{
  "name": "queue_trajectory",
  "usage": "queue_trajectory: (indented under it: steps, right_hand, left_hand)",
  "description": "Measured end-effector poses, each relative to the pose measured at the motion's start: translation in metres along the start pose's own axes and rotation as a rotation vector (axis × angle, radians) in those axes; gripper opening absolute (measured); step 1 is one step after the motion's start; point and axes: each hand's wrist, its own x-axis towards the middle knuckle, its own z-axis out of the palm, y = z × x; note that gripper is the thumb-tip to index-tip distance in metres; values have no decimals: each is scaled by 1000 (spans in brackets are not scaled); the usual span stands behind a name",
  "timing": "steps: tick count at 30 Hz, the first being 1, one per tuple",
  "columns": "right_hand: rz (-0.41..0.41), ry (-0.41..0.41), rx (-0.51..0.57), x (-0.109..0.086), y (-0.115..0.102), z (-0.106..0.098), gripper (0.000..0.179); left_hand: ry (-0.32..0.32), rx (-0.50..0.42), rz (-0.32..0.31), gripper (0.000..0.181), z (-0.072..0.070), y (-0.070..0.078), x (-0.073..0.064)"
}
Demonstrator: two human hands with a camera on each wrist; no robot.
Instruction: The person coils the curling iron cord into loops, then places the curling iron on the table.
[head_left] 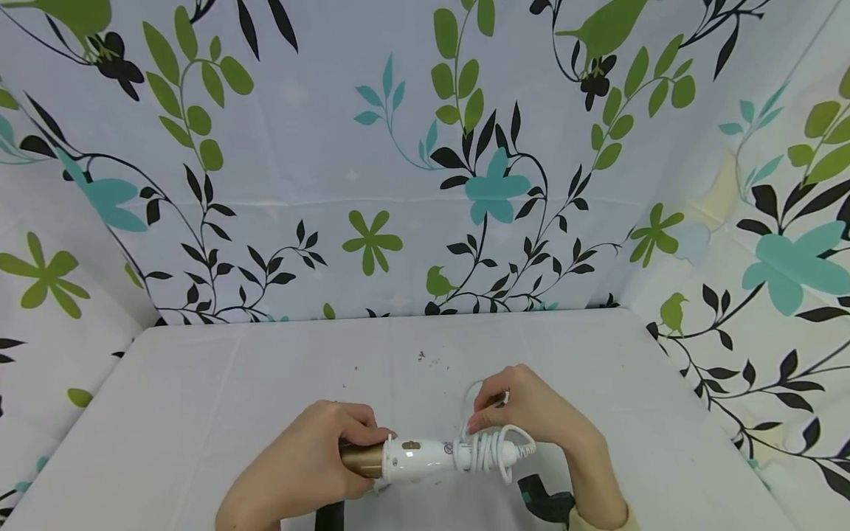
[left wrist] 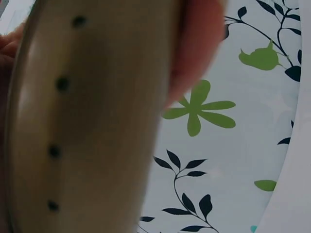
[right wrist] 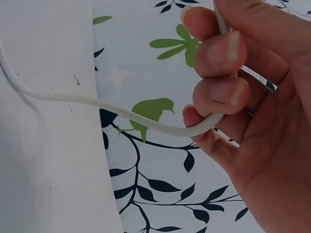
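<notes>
A hair curling iron [head_left: 418, 460] with a white handle and a gold barrel lies level above the table, its handle end toward the right. My left hand [head_left: 308, 461] grips the gold barrel, which fills much of the left wrist view as a tan surface [left wrist: 107, 126] with several dark dots. White cord [head_left: 490, 451] is wound in loops round the handle's end. With curled fingers, my right hand [head_left: 534, 409] holds a free length of this cord just above the loops. In the right wrist view the cord [right wrist: 121, 112] runs from the fingers off to the left.
The white tabletop [head_left: 279, 376] has a few small dark specks near its middle. Leaf-and-bird patterned cloth [head_left: 299, 169] stands behind and at both sides. A black strap [head_left: 330, 516] shows by the left wrist, and a dark mount [head_left: 546, 501] by the right wrist.
</notes>
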Motion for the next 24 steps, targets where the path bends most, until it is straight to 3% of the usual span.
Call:
queue_trajectory:
  steps: [6, 15, 20, 24]
  right_hand:
    - [-12, -17, -29, -2, 0, -2, 20]
    - [5, -32, 16, -2, -12, 1, 24]
    - [-31, -12, -44, 1, -23, 7, 23]
    - [-48, 26, -128, 1, -29, 10, 20]
  left_hand:
    - [-44, 16, -66, 46, 6, -3, 4]
    - [-50, 65, -87, 40, 15, -3, 11]
    - [-54, 85, -103, 30, 22, 1, 19]
    - [-34, 85, -147, 32, 24, 1, 21]
